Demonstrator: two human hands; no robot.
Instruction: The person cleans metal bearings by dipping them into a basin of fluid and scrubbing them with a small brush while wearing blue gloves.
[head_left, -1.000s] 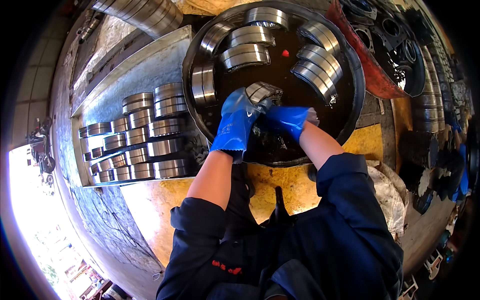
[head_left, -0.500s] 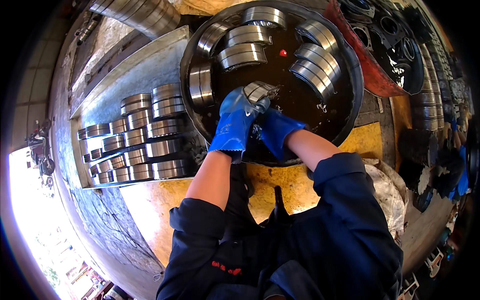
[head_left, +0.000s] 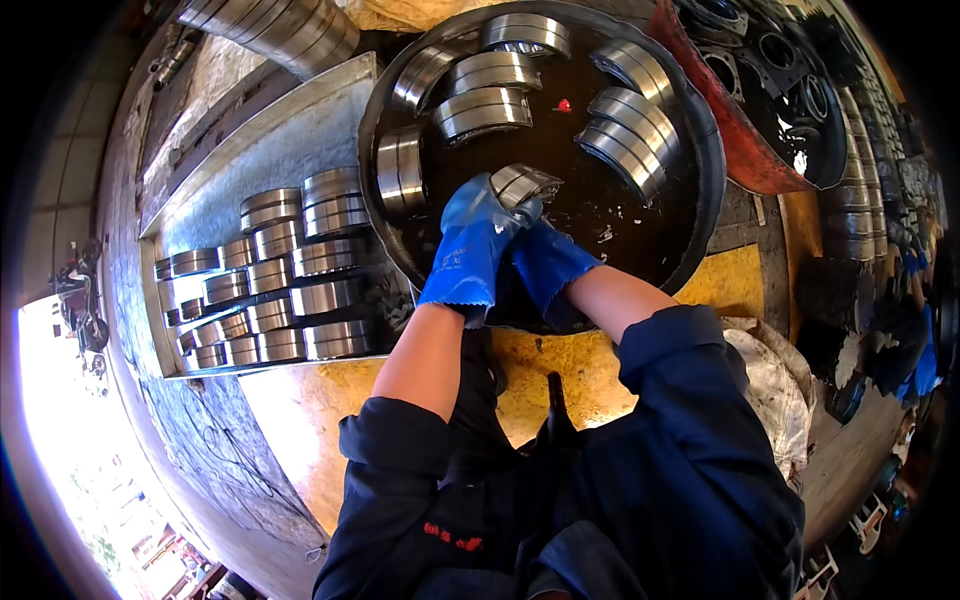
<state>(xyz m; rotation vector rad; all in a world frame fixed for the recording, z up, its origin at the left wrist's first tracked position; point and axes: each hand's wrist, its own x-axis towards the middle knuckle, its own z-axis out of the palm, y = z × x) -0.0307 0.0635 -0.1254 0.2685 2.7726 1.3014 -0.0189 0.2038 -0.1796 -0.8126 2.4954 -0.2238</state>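
Over the dark liquid in a round black tub (head_left: 712,185), both my hands meet at a shiny steel bearing ring (head_left: 524,184). My left hand (head_left: 470,238), in a blue rubber glove, is closed round the ring's left side. My right hand (head_left: 550,262), gloved alike, is pressed to its lower edge; its fingers are partly hidden between glove and ring. Other steel rings stand in the liquid: one ring (head_left: 400,170) by the left wall, several at the back such as a ring (head_left: 484,112), and a wide group (head_left: 628,143) at the right.
Left of the tub, a metal tray (head_left: 160,300) holds rows of steel rings. A red-sided container (head_left: 708,120) with dark metal parts stands at the back right. Stacked rings (head_left: 275,35) lie at the far left. A small red object (head_left: 564,105) floats in the tub. Someone's blue-gloved arm (head_left: 917,270) shows far right.
My right hand has moved up and inward against the bearing ring. The ring has shifted slightly to the right. Bright ripples on the liquid differ.
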